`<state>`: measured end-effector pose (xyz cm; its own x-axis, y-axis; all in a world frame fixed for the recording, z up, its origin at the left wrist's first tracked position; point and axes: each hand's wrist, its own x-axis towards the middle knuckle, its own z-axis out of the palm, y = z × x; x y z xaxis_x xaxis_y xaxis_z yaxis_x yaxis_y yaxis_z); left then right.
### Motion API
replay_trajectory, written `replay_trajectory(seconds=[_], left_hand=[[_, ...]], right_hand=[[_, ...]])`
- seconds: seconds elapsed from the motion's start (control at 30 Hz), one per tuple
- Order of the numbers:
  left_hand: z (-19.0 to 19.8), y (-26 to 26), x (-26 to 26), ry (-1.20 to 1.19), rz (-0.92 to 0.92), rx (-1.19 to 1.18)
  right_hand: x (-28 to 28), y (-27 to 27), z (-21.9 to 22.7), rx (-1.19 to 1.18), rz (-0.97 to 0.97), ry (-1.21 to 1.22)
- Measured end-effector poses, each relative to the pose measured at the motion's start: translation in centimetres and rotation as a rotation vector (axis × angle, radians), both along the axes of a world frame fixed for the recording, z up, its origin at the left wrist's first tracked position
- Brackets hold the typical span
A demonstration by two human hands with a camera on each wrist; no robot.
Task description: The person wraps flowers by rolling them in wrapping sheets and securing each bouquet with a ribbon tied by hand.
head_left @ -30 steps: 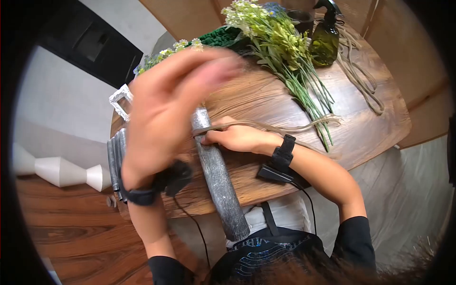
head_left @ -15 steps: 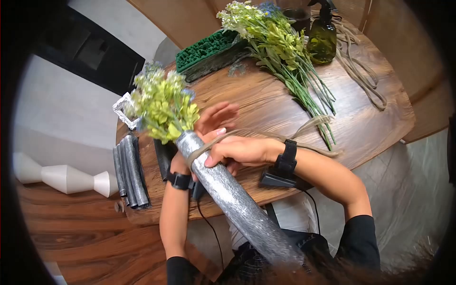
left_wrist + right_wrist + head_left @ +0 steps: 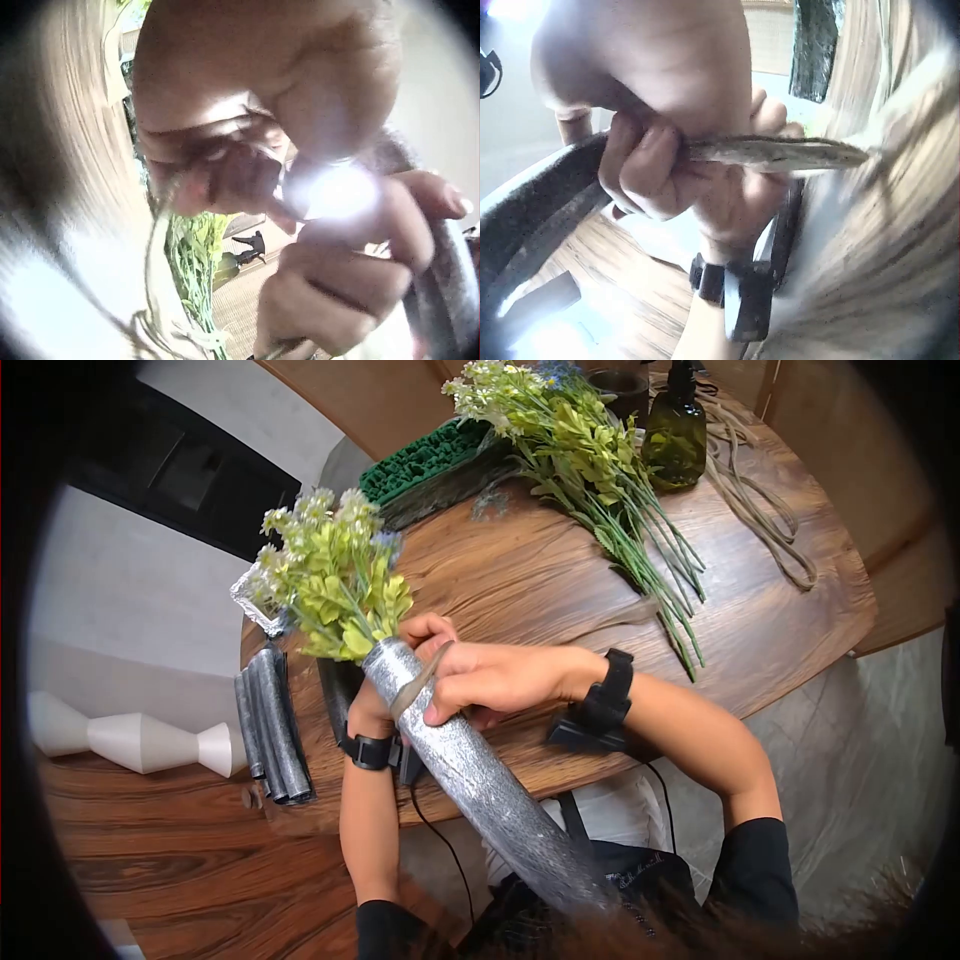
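A bouquet in silver-grey wrapping [image 3: 470,785] lies slanted towards the body, white and blue flowers with yellow-green leaves [image 3: 345,595] showing at its top. My right hand [image 3: 500,680] grips the wrapping just below the flowers, thumb in front. A flat beige ribbon [image 3: 412,695] crosses the wrapping beside that thumb. Behind the bouquet, my left hand [image 3: 428,630] has its fingers curled and holds the ribbon, its palm mostly hidden by the wrapping. In the left wrist view, the ribbon [image 3: 160,247] runs up to the left fingers. Curled right-hand fingers [image 3: 330,296] show close by.
More flower stems [image 3: 640,550] lie on the wooden table [image 3: 510,575]. Green foam in a box [image 3: 430,465], a spray bottle [image 3: 675,445] and a loose ribbon heap [image 3: 765,525] stand or lie at the back. Dark wrapping rolls [image 3: 270,730] lie left, by a white frame [image 3: 255,600].
My left hand came down from above to behind the bouquet, and its fingers have curled. The bouquet tilted up, showing its flowers. The ribbon's loose end has been drawn towards the hands.
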<state>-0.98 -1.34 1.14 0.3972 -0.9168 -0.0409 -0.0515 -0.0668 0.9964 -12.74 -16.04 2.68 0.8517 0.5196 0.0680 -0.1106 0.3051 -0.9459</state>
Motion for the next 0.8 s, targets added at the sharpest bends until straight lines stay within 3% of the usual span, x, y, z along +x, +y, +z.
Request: replay_trajectory(seconds=[0.07,0.2,0.27,0.4,0.53,0.6,0.8], left_hand=[[-0.2,1.0,-0.3,0.116,0.303,0.002],[1.0,1.8,0.0,0.190,0.245,-0.039],[1.2,1.4,-0.7,0.105,0.286,-0.042],[1.5,1.2,-1.7,0.077,0.374,-0.071],[2.0,1.9,-1.8,0.055,0.319,-0.121],[1.9,1.4,-2.2,-0.128,0.361,-0.129],[1.3,2.0,-1.5,0.043,0.337,-0.120]], right_hand=[[0.1,-0.6,0.1,-0.074,-0.136,0.007],[0.7,-1.9,0.0,-0.031,-0.303,0.079],[0.5,-2.5,1.0,-0.178,-0.353,0.035],[0.6,-2.3,0.9,-0.207,-0.386,0.042],[0.8,-1.5,0.5,-0.209,-0.424,-0.002],[0.8,-1.3,0.5,-0.252,-0.446,-0.006],[1.1,-0.9,-0.3,-0.356,-0.462,-0.155]])
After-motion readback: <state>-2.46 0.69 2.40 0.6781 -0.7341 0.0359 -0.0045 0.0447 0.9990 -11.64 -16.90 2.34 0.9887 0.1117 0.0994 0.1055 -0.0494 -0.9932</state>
